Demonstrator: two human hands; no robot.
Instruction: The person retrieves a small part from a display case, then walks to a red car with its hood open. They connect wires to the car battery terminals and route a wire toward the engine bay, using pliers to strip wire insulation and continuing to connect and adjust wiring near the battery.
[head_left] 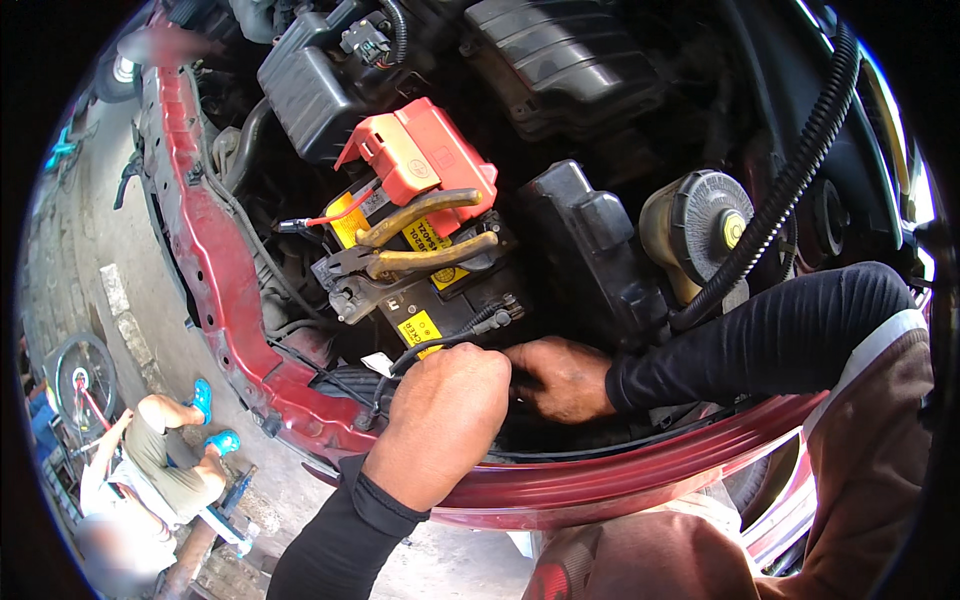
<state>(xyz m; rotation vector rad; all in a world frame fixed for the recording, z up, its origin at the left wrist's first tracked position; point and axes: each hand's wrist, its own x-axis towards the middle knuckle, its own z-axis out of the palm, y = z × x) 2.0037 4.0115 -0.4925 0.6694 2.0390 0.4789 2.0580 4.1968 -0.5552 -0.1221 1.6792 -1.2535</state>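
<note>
Left hand: the left hand (445, 420) is seen from the back, fingers curled down into the engine bay; what is clenched under them cannot be told, since the knuckles hide it.
Right hand: the right hand (562, 378) is laid just beside the left, fingertips turned toward it; whether anything is grasped cannot be told.
Black cable: a black cable (470, 328) is seen running up and away from the left hand's knuckles, touching or passing under them, and ending at the near edge of the battery.
Battery: a black battery (420, 300) with yellow labels is set just beyond both hands.
Pliers: pliers (415, 245) with yellow handles are laid flat on the battery top, well apart from either hand, jaws turned to the left.
Red cover: a red terminal cover (420, 150) is tilted open beyond the pliers.
Reservoir: a pale reservoir (695, 225) with a ribbed cap is found beyond the right forearm.
Body edge: the red car front edge (600, 480) is crossed by both forearms.
</note>
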